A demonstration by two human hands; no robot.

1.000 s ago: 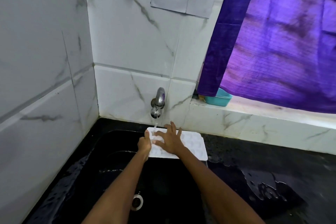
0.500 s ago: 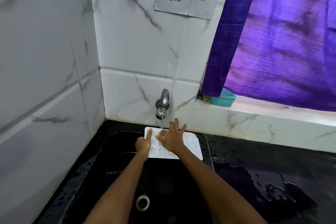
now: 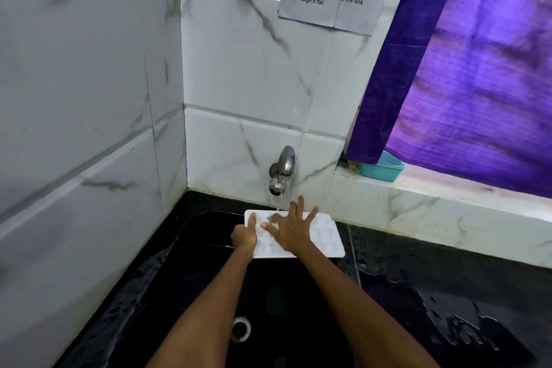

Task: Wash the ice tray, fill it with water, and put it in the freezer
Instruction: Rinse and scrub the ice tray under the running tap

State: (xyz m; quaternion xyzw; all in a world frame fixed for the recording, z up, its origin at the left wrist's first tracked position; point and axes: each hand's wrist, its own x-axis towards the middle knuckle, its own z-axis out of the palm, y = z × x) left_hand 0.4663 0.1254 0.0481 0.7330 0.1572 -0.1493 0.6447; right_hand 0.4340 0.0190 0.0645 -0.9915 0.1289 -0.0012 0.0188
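Since the earlier frame the right hand [image 3: 291, 231] has slid a little along the ice tray [image 3: 324, 234] and its fingers have fanned wider, while the view has tipped down so the tap [image 3: 282, 170] sits lower against the wall. The tray is a flat, white, rounded-cornered rectangle of matte plastic, its top dimpled with rows of shallow rounded pockets; it is held directly below the tap, over the back of the sink [image 3: 191, 248], with its far edge close to the wall beneath the tap. A thin stream of water [image 3: 279, 203] falls from the tap's chrome spout onto the tray's left portion. The left hand [image 3: 245, 237] grips the tray's left end, curled around the edge with a finger stretched flat along the top. The right hand lies open, palm down, fingers splayed and pressing on the pockets, grasping nothing. The sink below the tap is glossy black with a round metal drain [image 3: 240, 329]. Right of the tap, the dark stone counter [image 3: 448, 293] is wet with pooled water. The wall behind the tap is glossy white marble-veined tile [image 3: 245, 69].
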